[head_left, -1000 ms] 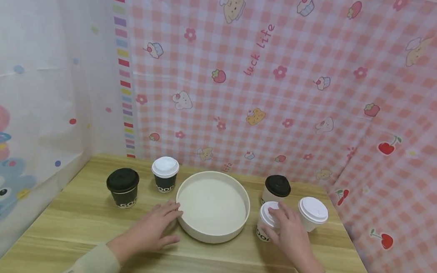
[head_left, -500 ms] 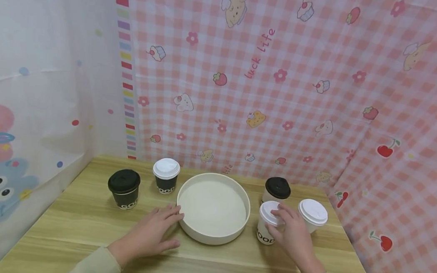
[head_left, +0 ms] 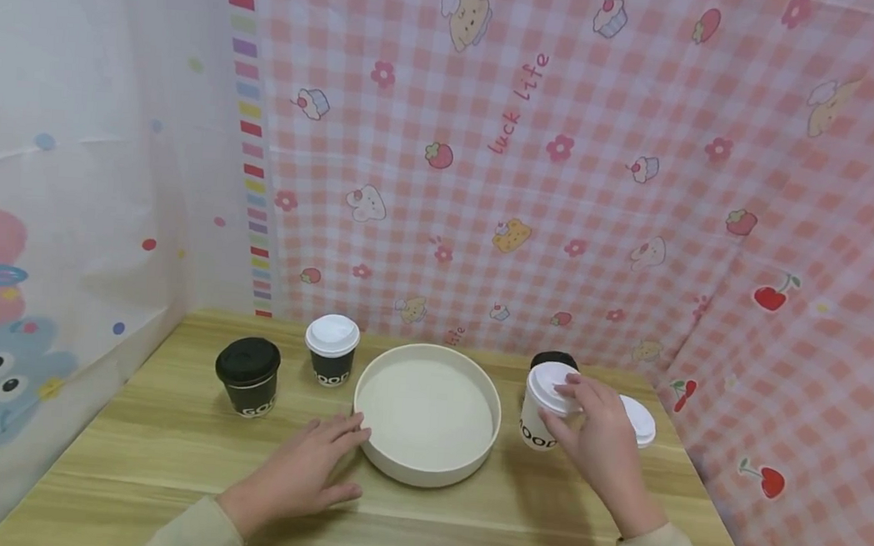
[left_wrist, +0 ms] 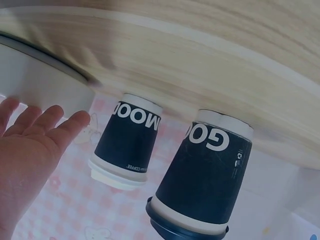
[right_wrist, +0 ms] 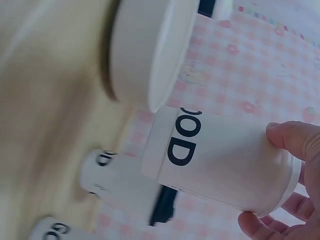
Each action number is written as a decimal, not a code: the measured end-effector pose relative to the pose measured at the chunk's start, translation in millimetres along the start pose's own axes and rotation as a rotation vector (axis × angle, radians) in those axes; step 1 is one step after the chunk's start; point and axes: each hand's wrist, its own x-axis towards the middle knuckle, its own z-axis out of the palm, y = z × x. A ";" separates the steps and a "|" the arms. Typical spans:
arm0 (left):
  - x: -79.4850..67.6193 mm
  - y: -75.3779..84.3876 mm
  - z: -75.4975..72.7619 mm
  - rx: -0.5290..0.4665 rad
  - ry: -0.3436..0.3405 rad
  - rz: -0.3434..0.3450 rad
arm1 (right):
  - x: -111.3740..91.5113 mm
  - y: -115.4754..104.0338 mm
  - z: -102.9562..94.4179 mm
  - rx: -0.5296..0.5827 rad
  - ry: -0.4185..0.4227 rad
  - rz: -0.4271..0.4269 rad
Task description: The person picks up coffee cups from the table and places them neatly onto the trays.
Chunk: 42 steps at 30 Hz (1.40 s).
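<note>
My right hand (head_left: 602,429) grips a white paper coffee cup (head_left: 539,417) near its white lid, thumb and fingers around the upper part. In the right wrist view this cup (right_wrist: 220,157) is lifted off the table, its base near the tray's side. My left hand (head_left: 305,465) lies with extended fingers against the left rim of a round cream tray (head_left: 424,477); the left wrist view shows the fingertips (left_wrist: 80,120) at the tray's outer wall (left_wrist: 45,82). The tray's floor holds nothing.
Left of the tray stand a black cup with a black lid (head_left: 248,376) and a black cup with a white lid (head_left: 331,350). At the right, a black-lidded white cup (head_left: 554,359) is partly hidden behind the held cup, and a white-lidded cup (head_left: 640,421) behind my hand.
My right hand has raised the white cup off the table, so it now overlaps the black-lidded cup behind. My left hand stays at the tray's rim.
</note>
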 end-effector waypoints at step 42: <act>-5.3 29.1 4.2 -0.031 -0.013 -0.109 | 64.2 -9.3 89.6 0.085 -0.221 0.233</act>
